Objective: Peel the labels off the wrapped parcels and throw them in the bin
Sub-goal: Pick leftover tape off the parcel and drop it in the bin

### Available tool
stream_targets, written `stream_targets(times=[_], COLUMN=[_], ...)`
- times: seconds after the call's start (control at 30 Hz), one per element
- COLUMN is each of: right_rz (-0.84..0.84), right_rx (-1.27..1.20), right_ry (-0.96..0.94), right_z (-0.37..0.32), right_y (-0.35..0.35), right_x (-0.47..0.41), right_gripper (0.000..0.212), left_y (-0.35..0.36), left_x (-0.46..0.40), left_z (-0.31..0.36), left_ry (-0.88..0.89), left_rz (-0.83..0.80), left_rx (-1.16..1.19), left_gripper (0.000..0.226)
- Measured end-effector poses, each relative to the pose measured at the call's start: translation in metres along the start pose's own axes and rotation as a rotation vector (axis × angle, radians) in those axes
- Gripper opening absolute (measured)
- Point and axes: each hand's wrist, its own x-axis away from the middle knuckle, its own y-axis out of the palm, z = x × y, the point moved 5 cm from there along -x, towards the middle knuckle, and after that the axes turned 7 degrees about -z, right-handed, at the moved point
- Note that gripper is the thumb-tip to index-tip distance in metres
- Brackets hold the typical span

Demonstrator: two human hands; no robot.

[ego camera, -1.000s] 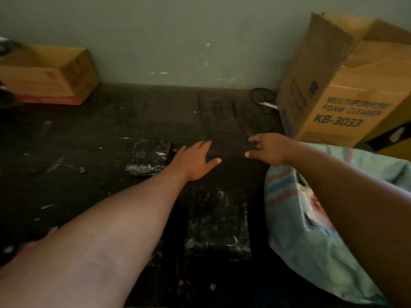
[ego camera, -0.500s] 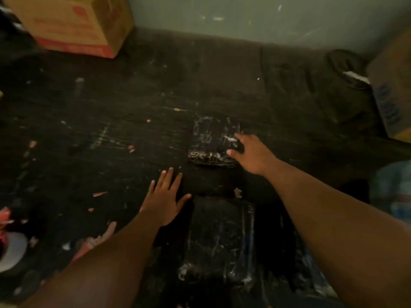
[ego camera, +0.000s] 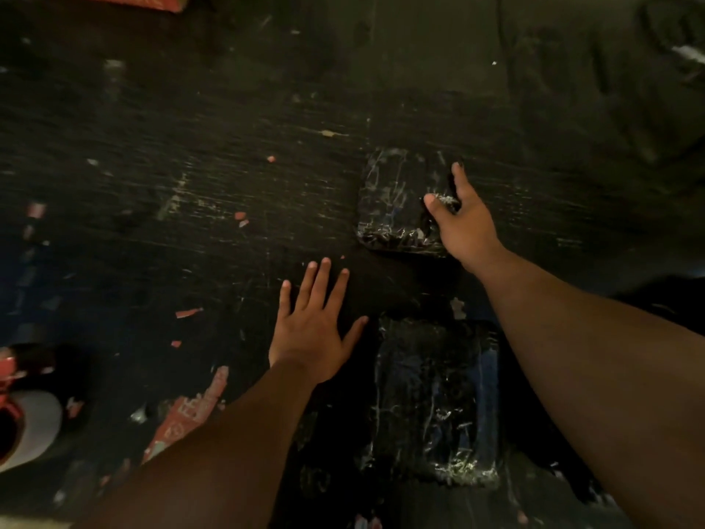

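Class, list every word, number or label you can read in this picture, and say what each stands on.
None can be read for certain.
Red torn strip beside the left forearm: pale lettering, too blurred to read.
Far wrapped parcel, which the right hand touches: only glints, no legible label.
Near wrapped parcel: the same.
Left hand lies flat on the dark surface.

Single view, head-worn, wide-angle. Looks forward and steeply down from above onto a dark scuffed floor (ego camera: 236,154). Both forearms enter from the lower edge; the left hand (ego camera: 311,330) and right hand (ego camera: 463,223) sit mid-frame, close to the lens. The nearer wrapped parcel (ego camera: 435,399) lies low in frame, the farther parcel (ego camera: 396,200) just above centre. A cardboard box corner (ego camera: 129,0) marks the top edge. Edges bend with lens distortion. No second view shares the scene.
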Motion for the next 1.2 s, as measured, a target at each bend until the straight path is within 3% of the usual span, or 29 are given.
stream_targets(times=[0.17, 0.37, 0.63, 0.87, 1.2], right_rz=[0.013, 0.061, 0.060, 0.054, 0.033], right_rx=[0.070, -0.164, -0.246, -0.215, -0.029], right_ry=[-0.068, -0.114, -0.162, -0.110, -0.065], right_z=[-0.005, -0.005, 0.024, 0.067, 0.078], right_y=[0.000, -0.019, -0.024, -0.010, -0.008], right_x=[0.022, 0.089, 0.205, 0.268, 0.279], right_gripper=[0.069, 0.059, 0.061, 0.058, 0.060], left_y=[0.001, 0.003, 0.038, 0.061, 0.068], left_x=[0.001, 0.012, 0.089, 0.131, 0.140], left_z=[-0.001, -0.002, -0.002, 0.001, 0.002], left_ry=[0.008, 0.037, -0.036, -0.072, -0.091], left_rz=[0.016, 0.009, 0.000, 0.034, 0.061], left_rx=[0.006, -0.029, 0.006, 0.030, 0.014], left_gripper=[0.080, 0.077, 0.075, 0.076, 0.076])
